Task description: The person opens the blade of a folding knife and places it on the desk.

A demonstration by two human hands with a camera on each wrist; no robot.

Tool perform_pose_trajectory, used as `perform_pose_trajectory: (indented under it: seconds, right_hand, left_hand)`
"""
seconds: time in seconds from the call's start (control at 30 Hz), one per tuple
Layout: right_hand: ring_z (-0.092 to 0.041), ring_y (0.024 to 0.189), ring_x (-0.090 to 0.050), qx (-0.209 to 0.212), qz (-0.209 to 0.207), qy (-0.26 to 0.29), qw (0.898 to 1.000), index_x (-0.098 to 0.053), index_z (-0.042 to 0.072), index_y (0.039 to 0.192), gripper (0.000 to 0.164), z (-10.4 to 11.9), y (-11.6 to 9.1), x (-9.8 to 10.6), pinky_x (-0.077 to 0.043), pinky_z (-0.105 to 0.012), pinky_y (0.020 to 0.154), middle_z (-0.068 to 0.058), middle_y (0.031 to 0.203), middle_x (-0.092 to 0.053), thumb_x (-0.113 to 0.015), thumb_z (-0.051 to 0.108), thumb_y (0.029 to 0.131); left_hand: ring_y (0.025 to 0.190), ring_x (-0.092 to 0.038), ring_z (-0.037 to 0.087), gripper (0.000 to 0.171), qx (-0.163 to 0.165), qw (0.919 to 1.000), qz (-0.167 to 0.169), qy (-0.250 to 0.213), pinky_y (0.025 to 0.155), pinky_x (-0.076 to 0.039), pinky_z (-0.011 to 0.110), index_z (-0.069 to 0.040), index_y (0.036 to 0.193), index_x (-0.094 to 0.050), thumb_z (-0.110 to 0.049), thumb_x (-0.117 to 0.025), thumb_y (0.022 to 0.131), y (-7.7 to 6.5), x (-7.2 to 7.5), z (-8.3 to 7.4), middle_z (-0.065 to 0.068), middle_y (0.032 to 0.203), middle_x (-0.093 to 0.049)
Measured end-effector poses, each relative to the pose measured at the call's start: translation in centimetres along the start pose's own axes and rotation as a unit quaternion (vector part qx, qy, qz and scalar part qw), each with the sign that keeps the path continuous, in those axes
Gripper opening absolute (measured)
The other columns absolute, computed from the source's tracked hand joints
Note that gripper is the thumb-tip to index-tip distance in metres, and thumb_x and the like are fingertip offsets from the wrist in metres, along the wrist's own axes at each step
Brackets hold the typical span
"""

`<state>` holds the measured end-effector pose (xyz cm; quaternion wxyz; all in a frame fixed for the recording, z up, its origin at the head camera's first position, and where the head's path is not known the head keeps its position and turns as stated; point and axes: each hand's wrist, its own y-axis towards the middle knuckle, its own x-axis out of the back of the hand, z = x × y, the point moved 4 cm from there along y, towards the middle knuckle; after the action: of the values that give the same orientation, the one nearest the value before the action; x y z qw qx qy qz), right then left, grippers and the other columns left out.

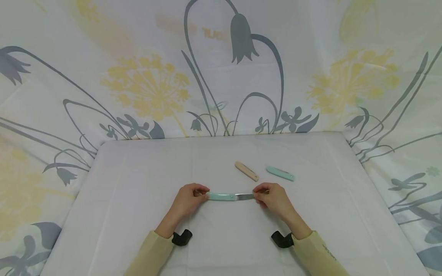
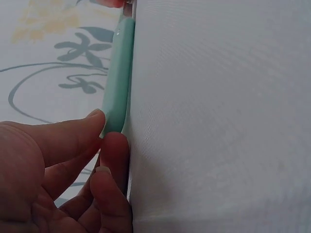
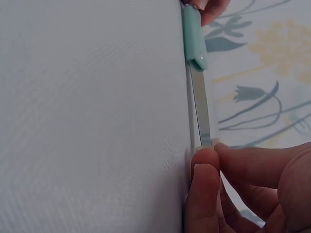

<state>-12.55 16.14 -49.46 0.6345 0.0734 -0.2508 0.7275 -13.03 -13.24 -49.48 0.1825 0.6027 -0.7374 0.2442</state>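
A folding knife with a mint-green handle [image 1: 221, 197] lies level between both hands, its steel blade [image 1: 244, 197] swung out to the right. My left hand [image 1: 188, 199] pinches the handle's left end between thumb and fingers; the left wrist view shows the handle [image 2: 119, 80] close over the white surface. At the other end, my right hand [image 1: 274, 197] pinches the blade's tip. In the right wrist view the blade [image 3: 200, 104] runs from the handle down to the thumb and fingertips, which hide its tip.
Beyond the hands lie a beige folded knife [image 1: 246, 171] and a second mint-green folded knife [image 1: 280, 173]. They rest on the white-covered table [image 1: 145, 165]. A floral-patterned cloth [image 1: 214, 76] hangs behind the table's far edge and along both sides.
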Motion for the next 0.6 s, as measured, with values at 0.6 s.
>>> perform_pose_trajectory:
  seconds: [0.6]
  right_hand:
    - [-0.017, 0.072, -0.063, 0.018, -0.012, 0.0, 1.0, -0.071, 0.0, 0.104, 0.012, 0.4, 0.1, 1.4, -0.053, -0.029, 0.062, -0.007, 0.086, -0.069, -0.067, 0.003, 0.093]
  left_hand:
    - [0.074, -0.06, 0.014, 0.016, 0.007, 0.9994, 0.025, -0.025, 0.067, -0.047, 0.032, -0.013, 0.105, -0.075, -0.013, -0.075, 0.089, 0.6, 1.1, -0.2, -0.003, 0.088, -0.067]
